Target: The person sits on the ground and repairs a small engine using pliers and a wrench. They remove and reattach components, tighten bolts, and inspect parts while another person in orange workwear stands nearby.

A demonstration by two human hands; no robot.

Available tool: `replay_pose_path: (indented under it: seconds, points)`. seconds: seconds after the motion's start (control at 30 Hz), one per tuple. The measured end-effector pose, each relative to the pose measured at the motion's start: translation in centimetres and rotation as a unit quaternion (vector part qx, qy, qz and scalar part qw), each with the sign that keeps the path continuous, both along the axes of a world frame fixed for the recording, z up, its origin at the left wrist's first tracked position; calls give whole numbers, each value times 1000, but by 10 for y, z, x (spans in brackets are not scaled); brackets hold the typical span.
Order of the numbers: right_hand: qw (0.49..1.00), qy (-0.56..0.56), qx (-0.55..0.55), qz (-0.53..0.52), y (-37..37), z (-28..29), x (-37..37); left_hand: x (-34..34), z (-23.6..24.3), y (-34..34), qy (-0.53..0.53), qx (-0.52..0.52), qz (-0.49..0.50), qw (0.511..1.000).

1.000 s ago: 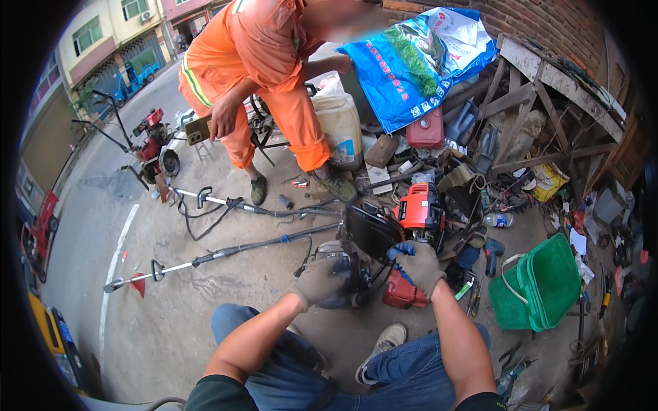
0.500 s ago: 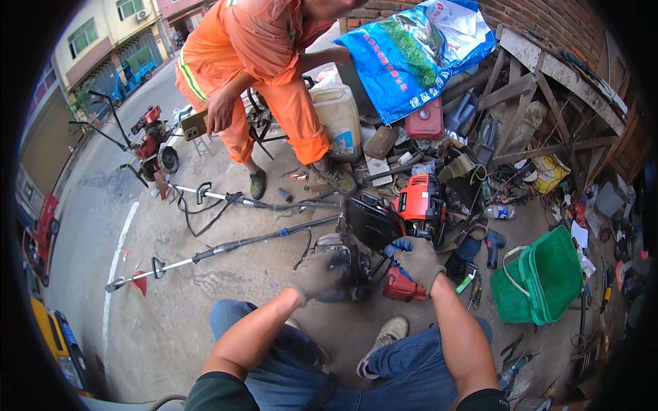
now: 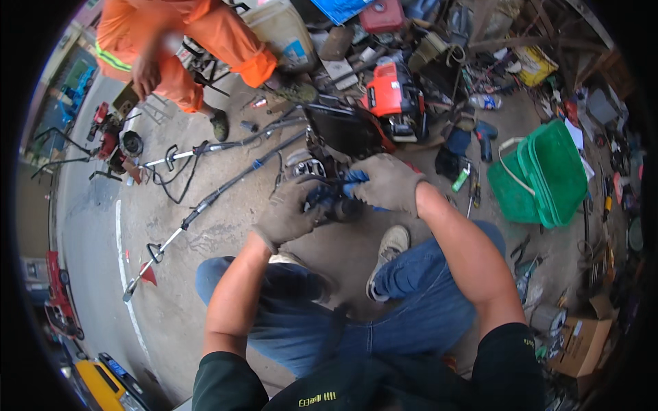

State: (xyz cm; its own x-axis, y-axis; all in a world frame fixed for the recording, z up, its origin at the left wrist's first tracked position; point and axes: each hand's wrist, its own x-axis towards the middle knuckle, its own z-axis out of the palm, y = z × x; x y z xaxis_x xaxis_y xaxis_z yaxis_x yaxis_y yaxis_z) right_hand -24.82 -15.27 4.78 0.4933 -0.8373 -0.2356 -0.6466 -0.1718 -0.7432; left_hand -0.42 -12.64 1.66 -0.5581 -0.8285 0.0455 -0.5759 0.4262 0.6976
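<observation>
From my end I count two hands in grey gloves with blue palms, one dark, rounded, engine-like machine between them, two long metal poles with black grips and cables, and one orange-red motor unit with a black base. The dark machine sits just above the ground, in front of the gap between two legs in blue jeans. I see the left hand reaching in from the lower left, its fingers bent around the machine's left side and gripping it. The right hand comes over from the right, back of the glove upward, wrist above the forearm, fingers curled in at the machine's upper right; I cannot tell what they pinch, as the glove hides it. Beyond the hands, one broad black panel stands between them and the orange-red unit. The upper pole and the lower pole lie on the concrete to my left, their near ends close to that panel. On the right I have one green plastic bucket with a pale handle, tilted, and one blue-and-black power drill. One co-worker in orange trousers is at the upper left, beside one cream plastic jug.
</observation>
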Motion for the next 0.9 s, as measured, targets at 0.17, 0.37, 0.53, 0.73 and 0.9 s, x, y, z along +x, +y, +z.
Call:
replay_pose_path:
  seconds: [0.17,0.37,0.53,0.73,0.9]
  points:
    - [983,115,-138,23,-14,32,-49,3,32,17,-12,41,35,998]
    - [962,-11,68,-264,44,-39,-176,24,56,23,-68,7,48,996]
    - [881,338,258,-209,166,-248,-231,26,69,6,-117,-28,31,992]
    - [883,313,280,-212,185,-303,-185,78,52,-11,-99,-23,51,994]
    - [875,298,284,-256,174,-322,-183,92,36,-9,-52,13,130,990]
